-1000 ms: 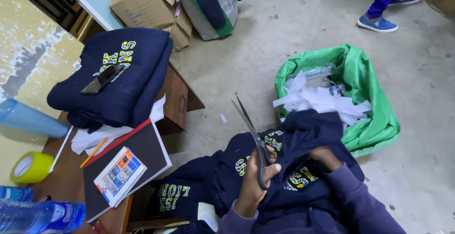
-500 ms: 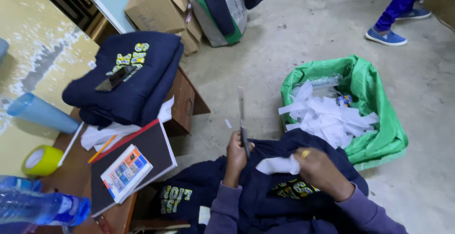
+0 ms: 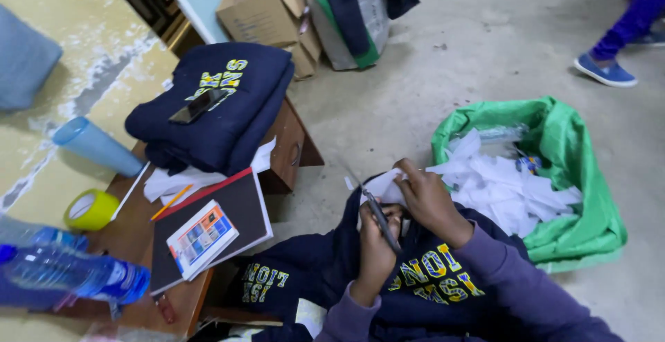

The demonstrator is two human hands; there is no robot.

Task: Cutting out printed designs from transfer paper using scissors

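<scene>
Cloth, paper, metal, plastic
Matt navy knit sweatshirt [image 3: 429, 279]; dull metal scissors [image 3: 379, 218]; white paper scrap [image 3: 385, 187]; glossy green plastic bag [image 3: 589, 196]; rough concrete floor [image 3: 429, 99].

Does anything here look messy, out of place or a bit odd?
A few things. White paper scraps overflow the green bag on the floor. A phone lies on the folded navy sweatshirts. More white paper pokes out, crumpled, under that stack. Nothing looks spilled or broken.
</scene>
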